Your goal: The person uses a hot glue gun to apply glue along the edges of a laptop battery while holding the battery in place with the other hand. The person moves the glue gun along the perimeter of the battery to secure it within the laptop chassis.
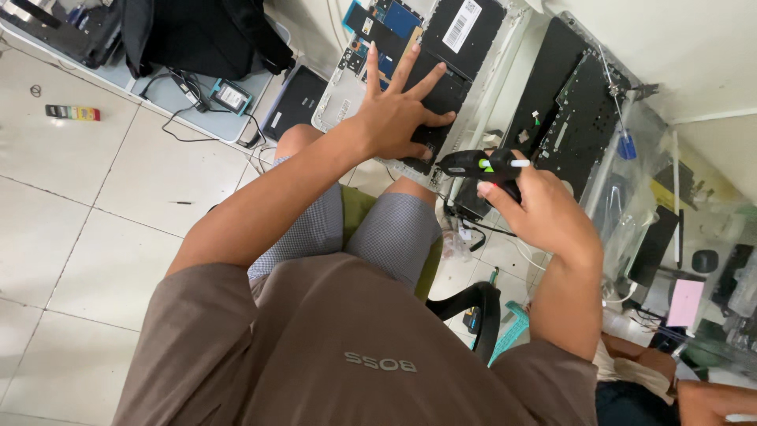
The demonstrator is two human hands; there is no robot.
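- Left hand point(394, 118): arm extended forward, palm down, fingers spread wide apart and pressed flat on the black battery point(441, 87) inside the open laptop point(347, 79).
- Right hand point(544, 213): wrist bent inward, fingers clamped around the grip of a black glue gun point(477, 164); the nozzle points left, toward the left thumb, just beside the laptop edge.
- A white glue stick point(519, 163) protrudes from the gun rear, above the right index finger.
- Hidden: the gun grip and trigger are covered by the right fingers; whether the nozzle touches the laptop cannot be told.
- A second black keyboard panel point(583, 118) lies beyond the right fingers.
- Labels: a white rectangular barcode sticker point(462, 25) sits on the black panel beyond the left fingertips; a blue board point(398, 17) lies left of it.
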